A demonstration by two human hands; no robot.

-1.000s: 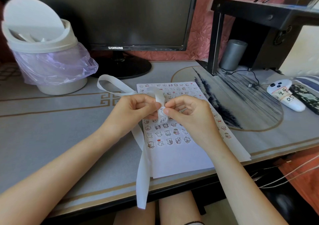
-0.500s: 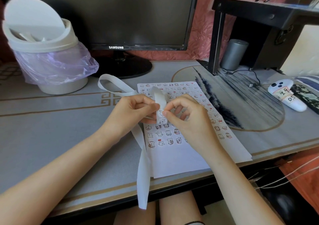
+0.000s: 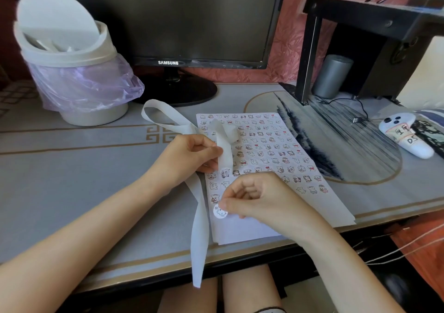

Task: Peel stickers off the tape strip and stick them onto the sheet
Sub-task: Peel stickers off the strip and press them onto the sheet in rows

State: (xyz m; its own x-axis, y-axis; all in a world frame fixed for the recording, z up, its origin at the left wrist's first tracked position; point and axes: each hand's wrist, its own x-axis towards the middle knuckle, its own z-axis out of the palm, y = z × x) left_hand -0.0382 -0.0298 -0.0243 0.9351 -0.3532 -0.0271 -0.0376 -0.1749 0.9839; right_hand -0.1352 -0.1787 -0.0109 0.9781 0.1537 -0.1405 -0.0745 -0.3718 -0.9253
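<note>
Arms: both forearms are bare to the bottom edge of the picture, no sleeves in view.
Left hand (image 3: 192,156): no ring, no watch, no glove.
Right hand (image 3: 262,197): also without ring or glove; nails short and unpainted.
Legs: bare knees below the desk's front edge, a dark hem across one thigh.

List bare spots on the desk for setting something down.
Free: grey desk left of the white tape strip, in front of the white swing-lid bin. The white sticker sheet is bare only near the desk edge. Crowded: both hands mid-sheet, white controller at right.
</note>
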